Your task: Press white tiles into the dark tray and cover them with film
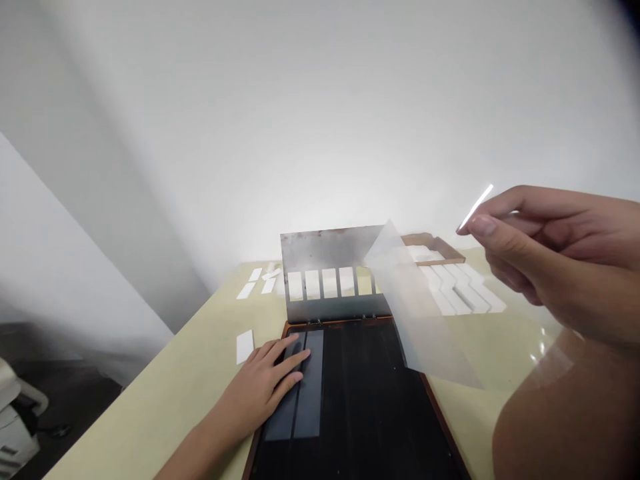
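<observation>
My left hand (263,387) lies flat, fingers spread, on a pair of dark translucent strips (295,387) on a black board (360,400) with a wooden edge. A white rectangular strip (245,347) lies on the table just left of those fingers. My right hand (545,253) is raised at the right, pinching a thin, bright, glassy strip (475,207) between thumb and forefinger. A translucent plastic sheet (415,307) hangs in the air near the board, partly veiling what is behind it. Its link to my right hand is hard to tell.
A stained metal plate (330,248) with rectangular windows stands hinged at the board's far end. Several white strips (263,280) lie on the pale yellow table (165,393) behind it. A stack of white strips (460,290) and a wooden frame (440,247) sit far right.
</observation>
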### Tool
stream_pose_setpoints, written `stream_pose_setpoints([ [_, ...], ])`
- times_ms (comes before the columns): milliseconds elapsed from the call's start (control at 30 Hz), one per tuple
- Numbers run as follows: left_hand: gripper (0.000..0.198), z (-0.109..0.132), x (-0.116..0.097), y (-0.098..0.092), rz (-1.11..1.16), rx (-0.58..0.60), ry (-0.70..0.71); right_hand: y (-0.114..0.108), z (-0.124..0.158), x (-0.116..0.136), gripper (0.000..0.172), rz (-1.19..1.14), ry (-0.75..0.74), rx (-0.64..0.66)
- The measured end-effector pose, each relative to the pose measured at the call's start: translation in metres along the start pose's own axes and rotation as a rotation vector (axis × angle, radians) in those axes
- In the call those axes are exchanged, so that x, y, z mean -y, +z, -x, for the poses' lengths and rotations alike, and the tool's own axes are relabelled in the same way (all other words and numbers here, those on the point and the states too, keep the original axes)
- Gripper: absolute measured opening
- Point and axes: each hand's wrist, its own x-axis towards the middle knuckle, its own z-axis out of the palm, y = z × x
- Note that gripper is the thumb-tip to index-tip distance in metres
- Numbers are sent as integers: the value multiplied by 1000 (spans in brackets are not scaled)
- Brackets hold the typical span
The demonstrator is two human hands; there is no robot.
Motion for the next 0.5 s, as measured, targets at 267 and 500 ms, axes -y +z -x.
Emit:
stream_pose_setpoints([
  [267,41,1,-1,3,70,-20,-7,-3,2,-10,31,40,10,65],
  [500,50,-41,-39,-94,259,-165,-4,13,0,5,26,-218,-64,261],
])
